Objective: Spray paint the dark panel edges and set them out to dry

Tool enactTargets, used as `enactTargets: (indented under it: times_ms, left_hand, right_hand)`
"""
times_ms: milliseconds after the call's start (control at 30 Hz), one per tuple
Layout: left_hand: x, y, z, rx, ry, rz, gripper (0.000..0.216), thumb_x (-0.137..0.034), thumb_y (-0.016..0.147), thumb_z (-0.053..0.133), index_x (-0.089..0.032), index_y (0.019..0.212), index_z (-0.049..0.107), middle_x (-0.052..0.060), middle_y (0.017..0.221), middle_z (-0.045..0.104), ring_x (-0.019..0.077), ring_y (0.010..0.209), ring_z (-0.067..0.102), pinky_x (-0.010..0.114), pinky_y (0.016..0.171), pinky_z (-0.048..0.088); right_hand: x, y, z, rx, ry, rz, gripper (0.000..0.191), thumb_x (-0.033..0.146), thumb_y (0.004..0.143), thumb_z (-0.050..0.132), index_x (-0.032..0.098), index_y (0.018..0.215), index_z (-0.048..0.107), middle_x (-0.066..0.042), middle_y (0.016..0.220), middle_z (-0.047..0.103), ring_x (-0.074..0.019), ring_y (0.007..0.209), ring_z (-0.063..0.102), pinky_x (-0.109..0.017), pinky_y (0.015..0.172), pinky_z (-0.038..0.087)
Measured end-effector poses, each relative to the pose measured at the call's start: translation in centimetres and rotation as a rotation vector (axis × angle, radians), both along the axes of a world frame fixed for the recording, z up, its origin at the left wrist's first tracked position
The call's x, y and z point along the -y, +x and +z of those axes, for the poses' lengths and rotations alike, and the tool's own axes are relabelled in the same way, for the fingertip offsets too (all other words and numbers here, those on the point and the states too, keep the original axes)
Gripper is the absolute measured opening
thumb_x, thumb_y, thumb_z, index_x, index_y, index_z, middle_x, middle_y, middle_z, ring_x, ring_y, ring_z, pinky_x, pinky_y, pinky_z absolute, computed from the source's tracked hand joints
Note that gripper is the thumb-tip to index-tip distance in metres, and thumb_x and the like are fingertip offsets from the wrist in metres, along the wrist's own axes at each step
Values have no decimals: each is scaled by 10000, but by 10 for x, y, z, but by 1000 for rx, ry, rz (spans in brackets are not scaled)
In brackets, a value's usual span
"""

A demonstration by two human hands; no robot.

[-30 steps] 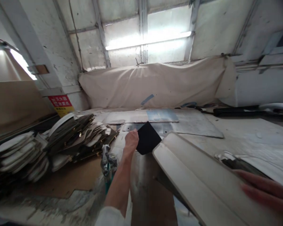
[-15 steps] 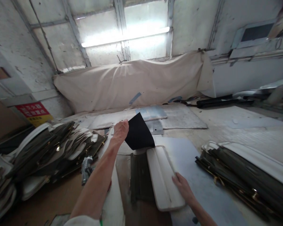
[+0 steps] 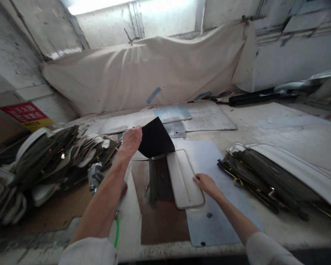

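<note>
My left hand (image 3: 132,139) is closed on the left edge of a thin black sheet (image 3: 157,138), raised and tilted at the far end of the work. Below it lies a dark olive piece with a zip-like strip (image 3: 161,180), opened out beside a white padded panel (image 3: 183,180) with rounded corners and a crease down its length. The panel looks joined to the dark piece, though the join is hard to make out. My right hand (image 3: 205,183) pinches the panel's right edge, fingertips partly hidden. A grey spray gun (image 3: 95,176) with a green hose lies left of my left forearm.
Stacked dark and white bag pieces with gold hardware lie left (image 3: 52,158) and right (image 3: 278,176). A brown board (image 3: 165,224) and a pale blue sheet (image 3: 223,217) cover the table under the work. A beige cloth (image 3: 182,73) hangs behind.
The camera view has tilted down, showing more of the table's front edge. Both hands keep their holds on the black sheet and white panel, with little other change.
</note>
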State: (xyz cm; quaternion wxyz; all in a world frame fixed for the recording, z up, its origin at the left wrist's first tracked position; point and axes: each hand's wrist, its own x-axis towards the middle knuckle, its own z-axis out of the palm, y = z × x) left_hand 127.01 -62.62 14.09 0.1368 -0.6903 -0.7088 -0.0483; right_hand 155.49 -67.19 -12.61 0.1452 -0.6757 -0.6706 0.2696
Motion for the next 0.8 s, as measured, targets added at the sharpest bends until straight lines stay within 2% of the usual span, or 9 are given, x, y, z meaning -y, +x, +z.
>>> enactTargets:
  times_ms: [167, 400, 533, 667, 733, 800]
  left_hand:
    - [0, 2, -5, -10, -21, 7, 359, -285, 879, 221, -155, 986, 538, 137, 919, 651, 223, 868, 618, 309, 712, 438]
    - [4, 1, -14, -8, -11, 17, 382, -304, 880, 202, -150, 977, 538, 129, 894, 656, 222, 857, 621, 303, 706, 439]
    - [3, 0, -14, 12, -12, 6, 390, -300, 881, 193, -143, 971, 539, 130, 889, 657, 224, 862, 625, 304, 705, 439]
    - [3, -2, -11, 33, -5, 0, 383, -289, 881, 200, -140, 960, 544, 123, 886, 658, 215, 877, 623, 295, 720, 436]
    - [3, -4, -10, 43, -2, -1, 375, -282, 880, 207, -139, 961, 545, 121, 883, 659, 210, 878, 623, 291, 723, 437]
    - [3, -5, -12, 51, 4, 0, 371, -271, 880, 208, -140, 963, 545, 123, 884, 659, 210, 876, 624, 293, 722, 440]
  right_hand:
    - [-8, 13, 10, 88, -89, 83, 232, 363, 853, 532, 145, 835, 607, -14, 857, 638, -144, 799, 600, -349, 750, 484]
    - [-1, 8, 11, 123, -139, 119, 263, 372, 882, 484, 137, 855, 598, 20, 729, 626, -95, 599, 586, -279, 613, 501]
    - [1, 7, 10, 212, -83, 87, 254, 373, 866, 504, 141, 828, 600, -5, 801, 638, -130, 738, 602, -323, 711, 483]
    - [8, 2, 20, 310, -1, 76, 199, 314, 830, 527, 132, 832, 607, -76, 836, 653, -203, 807, 606, -343, 694, 453]
    - [13, -10, 30, 328, 69, 100, 204, 281, 820, 519, 120, 915, 600, -125, 906, 654, -245, 865, 604, -348, 714, 437]
    - [17, -33, 38, 324, 152, 130, 322, 313, 844, 474, 111, 1088, 536, -147, 1027, 627, -254, 955, 581, -338, 772, 420]
